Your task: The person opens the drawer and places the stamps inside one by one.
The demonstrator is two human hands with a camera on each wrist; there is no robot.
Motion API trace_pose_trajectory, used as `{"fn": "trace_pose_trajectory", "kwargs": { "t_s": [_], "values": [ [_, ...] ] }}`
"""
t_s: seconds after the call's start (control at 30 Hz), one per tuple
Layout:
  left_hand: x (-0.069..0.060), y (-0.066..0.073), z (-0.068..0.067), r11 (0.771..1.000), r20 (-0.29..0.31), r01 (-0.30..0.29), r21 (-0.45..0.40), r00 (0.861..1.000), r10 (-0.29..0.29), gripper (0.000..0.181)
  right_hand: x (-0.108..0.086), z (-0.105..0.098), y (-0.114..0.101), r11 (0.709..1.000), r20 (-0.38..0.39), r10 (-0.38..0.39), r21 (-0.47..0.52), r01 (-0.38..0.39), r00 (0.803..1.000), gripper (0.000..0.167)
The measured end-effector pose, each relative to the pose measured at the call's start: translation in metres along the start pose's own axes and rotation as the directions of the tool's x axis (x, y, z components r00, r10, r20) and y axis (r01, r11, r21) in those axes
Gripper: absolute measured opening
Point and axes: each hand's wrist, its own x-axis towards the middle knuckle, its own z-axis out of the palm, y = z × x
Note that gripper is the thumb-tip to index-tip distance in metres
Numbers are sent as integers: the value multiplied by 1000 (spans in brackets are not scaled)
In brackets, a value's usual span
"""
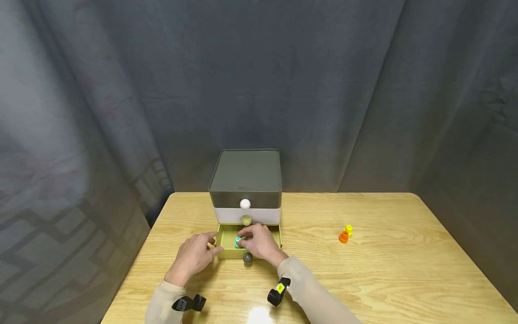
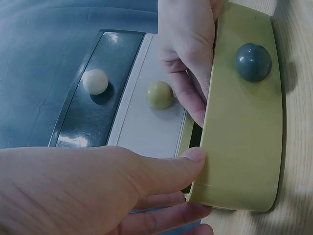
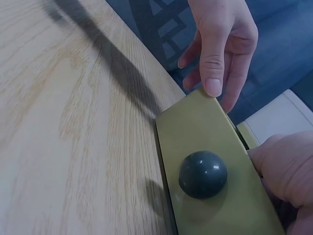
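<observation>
A small teal piece [image 1: 237,242], round and knob-like, is inside the pulled-out olive-green bottom drawer [image 1: 227,254]. My right hand [image 1: 261,243] reaches over the drawer front and pinches the teal piece with its fingertips. In the left wrist view the drawer's front wall hides those fingertips. My left hand [image 1: 195,255] is at the drawer's left front corner. Its thumb [image 2: 193,155] touches the top edge of the front, while the other fingers extend loosely along the outer side. A dark grey round knob [image 3: 202,174] sticks out from the drawer front.
Above the drawer sit a white drawer [image 1: 228,215] with an olive knob and a dark grey one [image 1: 226,198] with a white knob, both closed. An orange piece [image 1: 343,237] and a yellow piece [image 1: 349,230] stand on the wooden table [image 1: 384,270] at right. Grey curtains [image 1: 259,90] hang behind.
</observation>
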Motion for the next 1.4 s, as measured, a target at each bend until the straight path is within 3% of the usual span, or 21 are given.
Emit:
{"fn": "trace_pose_trajectory", "kwargs": {
  "t_s": [0.43, 0.87, 1.4],
  "values": [
    [-1, -2, 1, 1000, -1, 7, 2, 1000, -7, 49, -2, -3, 2, 999, -24, -8, 48, 9, 1000, 23],
    [-1, 0, 1, 1000, 2, 7, 0, 1000, -7, 49, -11, -10, -3, 994, -92, -10, 109, 20, 996, 20],
    [-3, 2, 0, 1000, 0, 17, -11, 1000, -17, 49, -31, -25, -2, 981, -173, -71, 168, 101, 982, 13]
  ]
}}
